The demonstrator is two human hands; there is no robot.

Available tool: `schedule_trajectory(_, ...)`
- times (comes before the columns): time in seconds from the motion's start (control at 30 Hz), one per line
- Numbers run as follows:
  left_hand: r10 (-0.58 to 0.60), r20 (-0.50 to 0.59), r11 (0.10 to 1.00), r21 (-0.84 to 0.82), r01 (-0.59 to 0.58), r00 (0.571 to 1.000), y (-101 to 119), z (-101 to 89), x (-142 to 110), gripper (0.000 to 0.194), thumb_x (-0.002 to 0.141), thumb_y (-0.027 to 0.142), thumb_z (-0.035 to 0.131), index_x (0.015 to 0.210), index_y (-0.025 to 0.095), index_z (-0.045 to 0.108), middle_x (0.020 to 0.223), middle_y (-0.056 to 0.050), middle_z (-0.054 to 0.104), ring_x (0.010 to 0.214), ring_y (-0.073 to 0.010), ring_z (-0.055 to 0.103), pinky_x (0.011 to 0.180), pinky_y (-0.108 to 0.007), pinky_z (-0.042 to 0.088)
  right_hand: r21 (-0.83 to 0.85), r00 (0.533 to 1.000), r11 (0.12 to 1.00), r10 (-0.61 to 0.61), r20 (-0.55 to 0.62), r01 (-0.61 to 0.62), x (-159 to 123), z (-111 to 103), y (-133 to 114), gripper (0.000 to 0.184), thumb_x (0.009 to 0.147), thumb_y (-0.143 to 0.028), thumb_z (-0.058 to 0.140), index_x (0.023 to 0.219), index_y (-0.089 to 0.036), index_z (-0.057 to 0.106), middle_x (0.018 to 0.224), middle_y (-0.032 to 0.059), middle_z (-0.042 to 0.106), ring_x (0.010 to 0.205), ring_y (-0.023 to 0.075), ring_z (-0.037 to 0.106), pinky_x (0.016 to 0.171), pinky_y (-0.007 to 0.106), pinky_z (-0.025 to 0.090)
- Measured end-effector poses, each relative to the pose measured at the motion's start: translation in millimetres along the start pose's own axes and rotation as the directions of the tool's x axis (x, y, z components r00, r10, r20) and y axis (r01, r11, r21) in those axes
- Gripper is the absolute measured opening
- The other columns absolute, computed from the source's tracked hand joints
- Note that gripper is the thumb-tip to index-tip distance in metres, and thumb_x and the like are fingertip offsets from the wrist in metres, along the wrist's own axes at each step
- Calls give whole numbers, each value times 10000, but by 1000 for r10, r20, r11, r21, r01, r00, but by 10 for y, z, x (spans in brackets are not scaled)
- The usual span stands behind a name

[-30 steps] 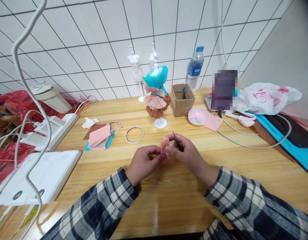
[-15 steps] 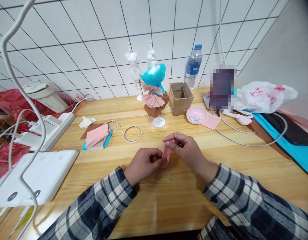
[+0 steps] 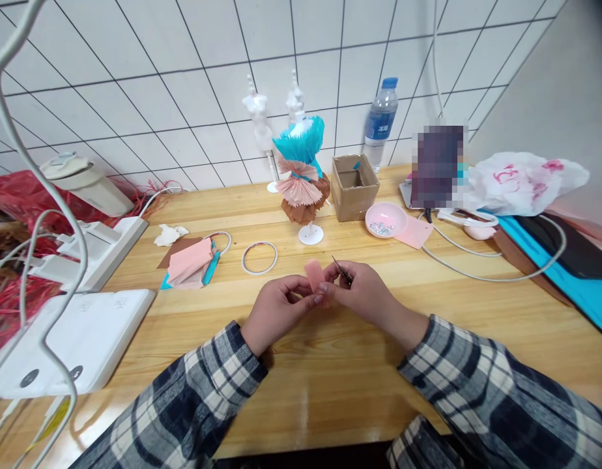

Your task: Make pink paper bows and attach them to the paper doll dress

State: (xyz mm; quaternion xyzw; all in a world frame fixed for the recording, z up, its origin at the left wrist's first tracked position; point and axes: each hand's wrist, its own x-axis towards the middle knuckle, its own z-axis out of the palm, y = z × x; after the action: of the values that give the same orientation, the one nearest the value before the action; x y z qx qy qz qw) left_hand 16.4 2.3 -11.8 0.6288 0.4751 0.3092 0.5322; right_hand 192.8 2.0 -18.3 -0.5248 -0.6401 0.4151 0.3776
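A folded strip of pink crepe paper stands up between my two hands above the wooden table. My left hand is closed, pinching the strip low down between thumb and fingers. At its right side, the thumb and fingertips of my right hand touch the same strip near its lower part. Small dark scissors are tucked in the right hand, pointed end up and to the left; the rest is hidden by the fingers. Beyond the hands, a dress form wears ruffled blue, pink and brown crepe paper.
Left of the hands lie a white ring and stacked crepe paper pieces. Behind are a cardboard box, a pink bowl of small beads and a water bottle. A power strip and cables line the left.
The pink strip now rises above the fingers instead of hanging between the hands. My right hand has come down and closer to my left, its fingertips now at the strip's lower part.
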Motion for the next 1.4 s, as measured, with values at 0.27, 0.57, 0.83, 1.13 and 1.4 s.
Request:
schedule_trajectory(0.27, -66, -93, 975, -218, 45, 993, -5, -32, 15, 232, 694, 368, 758, 768, 154, 708, 760, -51, 744, 708, -185, 672, 684, -281, 508, 21, 997, 999, 24, 79, -26, -18, 35, -11, 268, 759, -403, 667, 904, -182, 709, 756, 15, 698, 520, 100, 464, 507, 237, 369)
schedule_trajectory(0.57, -113, -63, 932, -353, 84, 992, -68, -71, 55, 242, 701, 346, 761, 839, 152, 717, 848, -64, 751, 755, -174, 674, 710, -260, 493, 22, 991, 993, 111, 75, -113, 29, 14, 32, 242, 713, -404, 694, 707, -163, 673, 622, -1, 627, 542, 110, 494, 502, 230, 366)
schedule_trajectory(0.83, -116, 25, 942, -314, 118, 993, -65, -69, 45, 203, 686, 287, 780, 819, 138, 741, 844, -72, 752, 773, -165, 665, 750, -265, 494, -11, 989, 995, 104, 104, -104, 23, 17, 23, 156, 731, -319, 666, 709, -166, 641, 616, -12, 587, 557, 110, 477, 521, 234, 351)
schedule_trajectory(1.13, -223, -32, 665, -736, 128, 974, -125, -110, 101, 130, 686, 176, 782, 794, 135, 723, 799, -14, 725, 755, -83, 646, 730, -173, 506, 150, 983, 983, 85, 162, -109, -56, 102, 81, 413, 949, -556, 285, 832, -220, 493, 598, -56, 432, 485, 98, 392, 466, 228, 321)
schedule_trajectory(1.4, -253, -33, 606, -784, 132, 967, -116, -111, 113, 183, 650, 170, 812, 789, 126, 701, 760, 2, 702, 686, -65, 637, 657, -148, 522, 30, 938, 998, 41, 344, -54, -91, 169, 78, 331, 986, -498, 265, 830, -228, 376, 655, -46, 562, 511, 96, 485, 517, 225, 365)
